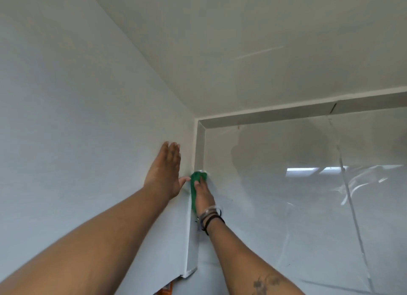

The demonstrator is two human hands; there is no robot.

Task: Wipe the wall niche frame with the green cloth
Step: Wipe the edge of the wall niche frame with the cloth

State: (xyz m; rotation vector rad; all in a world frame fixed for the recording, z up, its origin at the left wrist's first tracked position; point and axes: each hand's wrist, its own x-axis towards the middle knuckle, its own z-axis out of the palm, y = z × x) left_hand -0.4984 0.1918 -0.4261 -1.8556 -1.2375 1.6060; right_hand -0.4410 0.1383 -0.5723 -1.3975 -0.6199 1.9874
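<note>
The wall niche frame (199, 145) is a white recessed border running up the corner and then right under the ceiling. My right hand (203, 196) presses the green cloth (196, 182) against the frame's left vertical side, with the cloth bunched above and under the fingers. My left hand (165, 171) lies flat and spread on the white wall just left of the frame, its thumb almost touching the cloth. Several bracelets circle my right wrist.
Glossy white tiles (308, 206) fill the niche and reflect a window. The ceiling (242, 52) is close above. A white wall (66, 118) runs along the left. An orange object (166, 291) peeks out under the frame's lower end.
</note>
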